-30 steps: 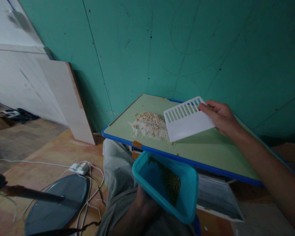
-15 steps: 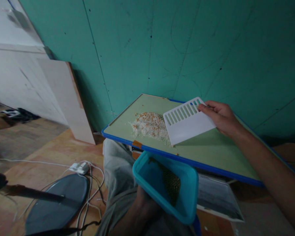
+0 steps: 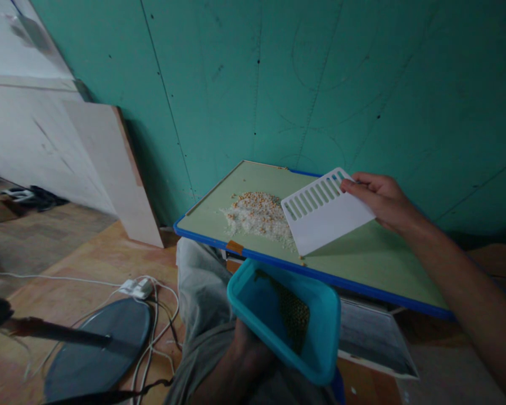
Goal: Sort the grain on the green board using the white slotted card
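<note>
Head view: right hand (image 3: 382, 202) grips white slotted scraper (image 3: 333, 225) at its far right part, thumb on top, scraper over the bench (image 3: 388, 264) with its near corner just beside a couple of loose yellow grains (image 3: 302, 260). Grain pile (image 3: 259, 214), white mixed with yellow, lies on the bench left of the scraper. Left hand (image 3: 253, 346) holds blue tub (image 3: 326, 343) from its near left side, fingers hidden, tub near the bench's near edge, green beans (image 3: 295, 315) inside toward the right.
</note>
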Demonstrator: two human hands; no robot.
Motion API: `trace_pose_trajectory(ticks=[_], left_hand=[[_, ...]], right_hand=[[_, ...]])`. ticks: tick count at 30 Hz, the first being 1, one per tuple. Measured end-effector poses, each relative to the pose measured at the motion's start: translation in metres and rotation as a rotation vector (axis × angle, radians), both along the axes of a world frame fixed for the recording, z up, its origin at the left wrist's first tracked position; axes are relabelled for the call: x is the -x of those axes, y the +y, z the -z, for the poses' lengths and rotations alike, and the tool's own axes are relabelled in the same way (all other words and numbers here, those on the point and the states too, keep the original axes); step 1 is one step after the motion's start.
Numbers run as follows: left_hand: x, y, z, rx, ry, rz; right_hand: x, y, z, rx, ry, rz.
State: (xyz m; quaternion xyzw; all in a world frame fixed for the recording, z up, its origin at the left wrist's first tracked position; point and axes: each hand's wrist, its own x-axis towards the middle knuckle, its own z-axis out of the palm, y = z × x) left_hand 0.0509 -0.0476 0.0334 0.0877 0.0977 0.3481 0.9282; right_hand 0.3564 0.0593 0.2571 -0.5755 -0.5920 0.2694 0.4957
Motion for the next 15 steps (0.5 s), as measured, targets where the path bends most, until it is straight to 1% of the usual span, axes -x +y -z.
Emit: trace_pose_trajectory(ticks=[3,5,8,10,12,15], left_hand=[[-0.001,0.001,-0.001,0.0,-0.009,0.001],[-0.001,0.001,-0.008,-0.001,-0.015,0.008],[-0.001,0.0,-0.022,-0.011,0.002,0.008],[-0.002,-0.001,-0.026,0.009,0.015,0.005],[-0.004,-0.001,-0.024,0.062,0.008,-0.002],[-0.007,-0.001,-0.009,0.14,-0.031,-0.017]], right_hand=[[0.0,0.0,0.0,0.021,0.007,-0.003],[0.002,0.0,0.001,0.031,0.007,-0.007],[0.006,-0.001,0.002,0.037,0.012,-0.024],[0.01,-0.002,0.002,0.031,0.024,-0.03],[0.012,-0.003,0.001,0.017,0.039,-0.026],[0.013,-0.004,0.0,-0.006,0.047,-0.004]])
